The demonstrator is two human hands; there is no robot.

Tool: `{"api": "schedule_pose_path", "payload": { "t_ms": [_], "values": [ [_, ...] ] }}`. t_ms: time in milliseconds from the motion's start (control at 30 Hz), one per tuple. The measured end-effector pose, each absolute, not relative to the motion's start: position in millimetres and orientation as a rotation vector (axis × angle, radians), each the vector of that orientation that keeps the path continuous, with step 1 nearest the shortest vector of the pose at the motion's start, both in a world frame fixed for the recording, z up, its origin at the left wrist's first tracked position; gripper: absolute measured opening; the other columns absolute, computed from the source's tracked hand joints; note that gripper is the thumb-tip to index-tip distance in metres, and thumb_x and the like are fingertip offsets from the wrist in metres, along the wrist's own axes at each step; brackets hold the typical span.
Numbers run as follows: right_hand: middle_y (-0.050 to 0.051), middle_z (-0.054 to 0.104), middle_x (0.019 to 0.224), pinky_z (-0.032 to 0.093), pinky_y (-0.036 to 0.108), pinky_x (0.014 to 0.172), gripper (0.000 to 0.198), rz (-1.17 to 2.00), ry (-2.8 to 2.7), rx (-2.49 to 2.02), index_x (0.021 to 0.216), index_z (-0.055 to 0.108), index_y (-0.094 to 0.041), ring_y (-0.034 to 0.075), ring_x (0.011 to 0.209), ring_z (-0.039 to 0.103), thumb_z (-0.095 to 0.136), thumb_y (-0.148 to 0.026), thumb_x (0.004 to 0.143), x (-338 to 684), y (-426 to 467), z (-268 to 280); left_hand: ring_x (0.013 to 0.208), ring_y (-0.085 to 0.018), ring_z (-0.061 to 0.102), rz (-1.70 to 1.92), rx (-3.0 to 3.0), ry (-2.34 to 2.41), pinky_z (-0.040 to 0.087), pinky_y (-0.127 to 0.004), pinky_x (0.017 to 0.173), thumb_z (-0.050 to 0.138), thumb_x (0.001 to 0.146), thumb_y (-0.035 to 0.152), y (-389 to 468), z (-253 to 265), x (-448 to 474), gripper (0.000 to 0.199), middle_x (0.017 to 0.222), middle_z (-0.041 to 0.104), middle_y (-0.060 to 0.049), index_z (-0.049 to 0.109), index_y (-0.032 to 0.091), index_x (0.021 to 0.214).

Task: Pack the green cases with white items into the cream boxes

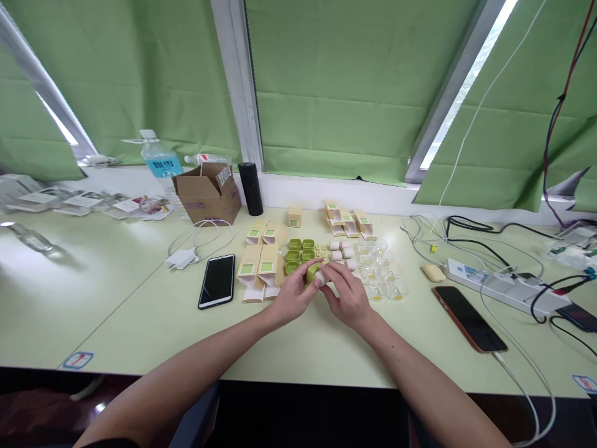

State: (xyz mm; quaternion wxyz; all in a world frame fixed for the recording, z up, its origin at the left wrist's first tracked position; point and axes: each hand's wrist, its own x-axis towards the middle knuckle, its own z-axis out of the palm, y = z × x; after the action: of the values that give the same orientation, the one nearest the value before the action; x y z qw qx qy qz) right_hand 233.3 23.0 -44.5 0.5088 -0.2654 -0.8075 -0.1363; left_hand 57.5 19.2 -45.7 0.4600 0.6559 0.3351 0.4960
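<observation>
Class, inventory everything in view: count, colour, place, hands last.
Held pieces: two, green and white, in hands
Cups: at least five, green, behind hands
Tiny pieces: several, yellowish, right of cups
Cylinders: several, whitish-pink, right of tiny pieces
Clear shells: many, transparent, right of cylinders
Boxes: several, beige, left and back centre
Phones: at least two, black-screened, left and right
Charger: one, white, left
Carton: one, brown, back left
Bottles: two, clear, near carton
Flask: one, black, right of carton
Packages: several, whitish, back left
Power strip: one, white, right
Block: one, yellowish, beside strip
Cables: several, white and dark, right
Curtains: several, green, back
Table: one, pale, beneath
Left hand: one, bare, centre
Right hand: one, bare, centre
</observation>
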Motion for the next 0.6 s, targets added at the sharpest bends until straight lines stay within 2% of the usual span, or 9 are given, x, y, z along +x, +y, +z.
{"api": "schedule_pose_path", "payload": {
  "t_ms": [200, 433, 600],
  "values": [
    [0.014, 0.069, 0.111, 0.066, 0.036, 0.08, 0.035, -0.324, -1.936, -0.689, 0.133, 0.063, -0.021, 0.023, 0.102, 0.072, 0.053, -0.014, 0.1, 236.4, 26.0, -47.9, 0.141, -0.03, 0.052, 1.222, 1.59, 0.644, 0.044, -0.047, 0.119, 0.066, 0.095, 0.051, 19.2, -46.9, 58.0, 0.059, 0.147, 0.058, -0.016, 0.053, 0.02, 0.144],
    [0.014, 0.071, 0.107, 0.064, 0.031, 0.069, 0.043, -0.357, -1.972, -0.646, 0.14, 0.058, -0.02, 0.022, 0.093, 0.073, 0.057, -0.012, 0.098, 235.4, 25.9, -47.3, 0.12, -0.027, 0.066, 1.213, 1.552, 0.752, 0.057, -0.042, 0.102, 0.06, 0.098, 0.049, 14.9, -38.5, 60.1, 0.053, 0.132, 0.067, -0.014, 0.055, 0.021, 0.143],
    [0.014, 0.072, 0.107, 0.063, 0.031, 0.068, 0.048, -0.404, -2.014, -0.644, 0.146, 0.053, -0.022, 0.023, 0.092, 0.073, 0.055, -0.013, 0.099, 231.9, 25.1, -47.5, 0.11, -0.024, 0.069, 1.274, 1.544, 0.8, 0.058, -0.04, 0.1, 0.061, 0.097, 0.045, 17.0, -41.4, 62.6, 0.049, 0.118, 0.073, -0.012, 0.058, 0.018, 0.138]
  ]
}}
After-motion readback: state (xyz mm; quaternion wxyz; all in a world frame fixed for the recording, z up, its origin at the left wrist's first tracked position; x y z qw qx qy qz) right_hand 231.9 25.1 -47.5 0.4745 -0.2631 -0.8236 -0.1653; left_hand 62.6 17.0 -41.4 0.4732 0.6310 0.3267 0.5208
